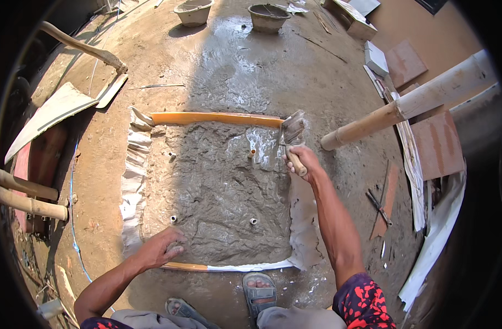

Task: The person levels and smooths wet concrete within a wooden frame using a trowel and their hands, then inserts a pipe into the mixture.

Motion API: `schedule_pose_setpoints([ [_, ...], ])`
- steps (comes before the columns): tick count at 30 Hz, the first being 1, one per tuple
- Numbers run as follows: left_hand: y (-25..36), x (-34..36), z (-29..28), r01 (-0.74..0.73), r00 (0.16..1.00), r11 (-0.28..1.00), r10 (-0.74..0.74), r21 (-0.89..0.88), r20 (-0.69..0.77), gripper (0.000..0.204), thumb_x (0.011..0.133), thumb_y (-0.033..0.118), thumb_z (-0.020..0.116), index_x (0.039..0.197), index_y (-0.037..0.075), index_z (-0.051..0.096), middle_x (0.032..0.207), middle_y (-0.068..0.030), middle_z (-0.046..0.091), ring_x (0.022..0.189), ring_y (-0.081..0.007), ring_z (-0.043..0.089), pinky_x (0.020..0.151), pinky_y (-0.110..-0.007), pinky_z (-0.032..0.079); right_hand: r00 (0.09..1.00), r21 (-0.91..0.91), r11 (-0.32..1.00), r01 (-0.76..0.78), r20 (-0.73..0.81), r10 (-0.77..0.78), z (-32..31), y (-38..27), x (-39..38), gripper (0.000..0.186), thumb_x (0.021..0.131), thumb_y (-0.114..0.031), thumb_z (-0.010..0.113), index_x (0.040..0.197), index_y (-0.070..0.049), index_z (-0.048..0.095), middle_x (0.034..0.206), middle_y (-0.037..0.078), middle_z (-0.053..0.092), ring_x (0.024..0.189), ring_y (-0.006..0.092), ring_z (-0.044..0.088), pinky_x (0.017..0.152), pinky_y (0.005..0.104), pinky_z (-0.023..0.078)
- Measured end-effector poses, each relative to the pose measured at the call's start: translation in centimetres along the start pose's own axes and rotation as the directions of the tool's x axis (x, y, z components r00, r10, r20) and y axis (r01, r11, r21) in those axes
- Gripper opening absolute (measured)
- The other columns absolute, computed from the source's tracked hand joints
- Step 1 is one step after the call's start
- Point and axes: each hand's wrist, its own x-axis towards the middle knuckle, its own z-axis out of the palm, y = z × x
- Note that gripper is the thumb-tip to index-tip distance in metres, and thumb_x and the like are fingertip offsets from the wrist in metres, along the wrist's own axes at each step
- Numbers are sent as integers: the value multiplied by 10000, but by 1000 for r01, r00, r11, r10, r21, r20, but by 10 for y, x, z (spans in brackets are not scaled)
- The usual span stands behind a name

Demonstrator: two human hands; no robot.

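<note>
My right hand (308,160) grips a trowel (297,164) by its wooden handle. Its blade points away from me, at the far right corner of a square of wet grey cement (218,186). Over the near left corner of that square hovers my left hand (159,248), fingers loosely bent and thumb apart, holding nothing. Several short pipe stubs (254,221) poke up through the rough cement. An orange board (218,118) edges the far side, and a narrow orange and white strip (229,268) the near side. Crumpled pale sheeting (134,181) lines the left and right sides.
Two buckets (268,18) stand at the far end. A thick bamboo pole (404,107) slants in from the right, near a dark hand tool (378,208) on the ground. Left are a hoe (111,90), bamboo poles (34,206) and blue string (74,225). My sandalled feet (259,290) are at the near edge.
</note>
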Motion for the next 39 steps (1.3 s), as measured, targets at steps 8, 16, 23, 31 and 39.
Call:
schedule_pose_setpoints([
  [8,17,-67,47,19,982,994,2,-111,189,349,922,268,623,1182,37,597,1196,-163,586,1127,-336,562,964,-411,452,986,-350,930,108,-81,-145,23,12,-60,231,904,-154,554,1081,-16,499,789,109,604,501,170,571,395,313,480],
  [16,29,-124,88,21,952,979,43,-203,304,397,945,322,572,1226,42,576,1228,-180,569,1167,-351,542,997,-431,431,833,-589,727,354,-156,-531,47,52,-142,542,841,-134,630,1322,16,433,969,139,605,623,168,606,504,315,491],
  [23,13,-155,114,18,926,992,30,-122,377,427,934,354,580,1253,71,563,1245,-183,562,1189,-362,531,998,-452,428,722,-704,640,309,-264,-639,67,60,-179,526,848,-140,629,1320,-37,418,925,131,609,609,161,597,492,312,482],
  [31,6,-168,131,-52,893,963,-74,265,443,420,908,341,603,1223,69,551,1096,-157,604,979,-385,629,816,-509,495,755,-815,204,543,367,-544,149,86,-166,495,838,-132,607,1308,-36,489,1078,242,625,825,323,663,730,436,528],
  [39,18,-184,119,55,955,992,-85,110,286,429,911,352,604,1216,54,563,1107,-171,612,1022,-390,612,843,-488,492,660,-734,-432,524,670,-339,273,-7,-79,275,839,-82,492,1103,-50,561,1056,280,554,889,456,623,747,538,510],
])
